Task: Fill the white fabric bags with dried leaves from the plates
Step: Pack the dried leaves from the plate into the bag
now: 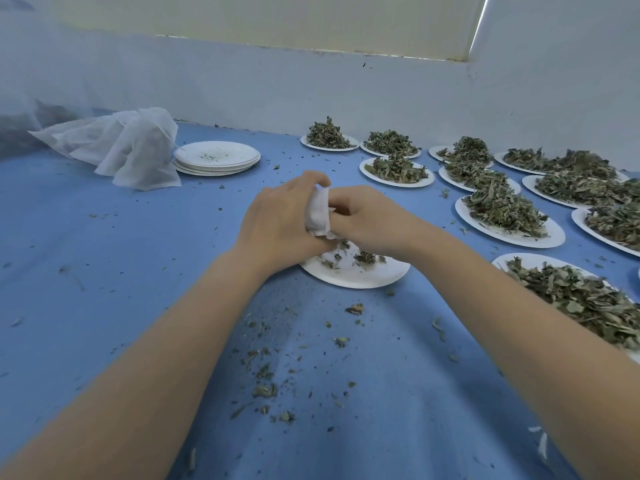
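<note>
My left hand [277, 220] grips a small white fabric bag [318, 213] above a white plate [356, 273] that holds only a few dried leaves [365, 257]. My right hand [367, 220] meets the bag from the right, its fingertips curled at the bag's edge and partly hidden behind it. Whether those fingers hold leaves is hidden. Both hands hover just over the plate's far rim.
Several plates heaped with dried leaves [502, 206] fill the right side of the blue table [104, 271]. A stack of emptied plates [216, 157] sits at the back left beside a pile of white fabric bags [117, 147]. Loose leaf crumbs [266, 372] litter the cloth near me.
</note>
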Demonstrator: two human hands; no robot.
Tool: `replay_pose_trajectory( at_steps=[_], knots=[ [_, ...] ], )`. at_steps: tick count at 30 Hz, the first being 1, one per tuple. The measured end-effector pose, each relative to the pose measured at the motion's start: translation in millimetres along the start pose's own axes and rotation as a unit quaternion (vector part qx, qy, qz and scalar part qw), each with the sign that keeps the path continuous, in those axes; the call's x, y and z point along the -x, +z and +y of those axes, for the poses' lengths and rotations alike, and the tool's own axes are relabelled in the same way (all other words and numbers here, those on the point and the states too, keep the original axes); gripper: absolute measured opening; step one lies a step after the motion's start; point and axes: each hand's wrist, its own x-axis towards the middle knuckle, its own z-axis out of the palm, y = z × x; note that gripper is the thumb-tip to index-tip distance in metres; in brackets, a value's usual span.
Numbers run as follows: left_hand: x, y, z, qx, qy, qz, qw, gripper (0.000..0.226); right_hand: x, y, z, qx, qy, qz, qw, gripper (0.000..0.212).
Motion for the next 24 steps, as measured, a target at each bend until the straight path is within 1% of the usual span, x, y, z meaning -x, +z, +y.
replay_pose_trajectory(
  at_steps=[2,3,5,8,11,13,14,15,17,19,21,24],
  knots=[
    [-0.9,-2.8,-1.9,0.011,-0.017,0.001,1.000,0.072,-0.9,-4.0,2.8,-0.027,-0.022,0.062,0.997,0.023],
    [-1.2,-3.2,-4.1,-0.014,-0.008,0.004,1.000,0.068,-1.1,-5.8,3.8,-0.042,-0.033,0.084,0.995,0.024],
    [-1.1,-3.7,-9.0,-0.069,0.001,0.011,0.998,0.062,-0.7,-7.0,4.2,-0.070,-0.046,0.112,0.990,0.029],
    [-0.2,-3.1,-15.0,-0.058,-0.046,0.028,0.997,0.064,-0.2,-8.3,9.5,-0.099,-0.060,0.130,0.985,0.025],
    [-0.6,-4.2,-17.7,-0.020,-0.074,0.069,0.995,0.060,-4.4,-12.4,17.2,-0.100,-0.026,0.163,0.981,0.018],
    [-0.2,-5.1,-20.8,-0.019,-0.085,0.083,0.993,0.057,-9.2,-15.0,23.6,-0.051,0.010,0.188,0.981,0.016],
    [0.1,-5.2,-22.6,-0.025,-0.090,0.085,0.992,0.056,-11.5,-15.5,26.9,-0.002,0.031,0.184,0.982,0.019],
    [0.1,-5.2,-24.3,-0.031,-0.095,0.086,0.991,0.054,-13.5,-15.0,30.3,0.058,0.056,0.160,0.984,0.024],
    [-0.6,-5.0,-26.7,-0.045,-0.102,0.093,0.989,0.053,-16.8,-9.9,36.6,0.158,0.101,0.075,0.979,0.037],
    [-1.5,-4.9,-27.4,-0.056,-0.103,0.095,0.989,0.052,-18.2,-0.6,39.9,0.205,0.122,0.008,0.971,0.047],
    [-1.5,-4.3,-27.3,-0.057,-0.101,0.094,0.989,0.050,-17.6,7.8,40.1,0.237,0.115,-0.001,0.965,0.051],
    [-0.2,-3.8,-26.5,-0.055,-0.103,0.095,0.989,0.049,-12.2,13.0,37.7,0.243,0.083,0.009,0.966,0.051]
  ],
)
